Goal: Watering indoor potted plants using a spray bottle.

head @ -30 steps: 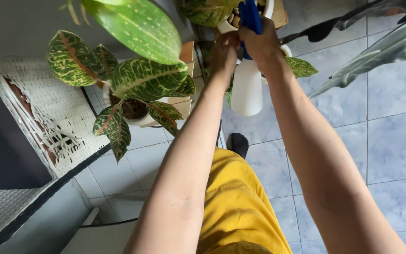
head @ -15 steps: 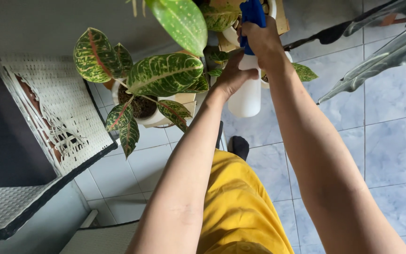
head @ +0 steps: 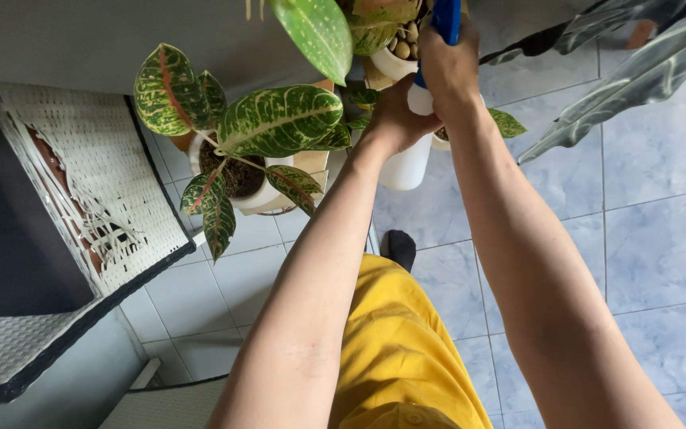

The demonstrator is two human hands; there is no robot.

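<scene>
White spray bottle [head: 406, 163] held over potted plant [head: 236, 171].
Right hand [head: 448, 67] gripped the blue trigger; left hand [head: 395, 119] cupped the body, best kept upright.

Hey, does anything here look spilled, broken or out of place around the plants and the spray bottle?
Nothing stands out. The right hand and left hand hold the white spray bottle upright, the potted plant stands straight, and the tiled floor shows no puddle.
</scene>
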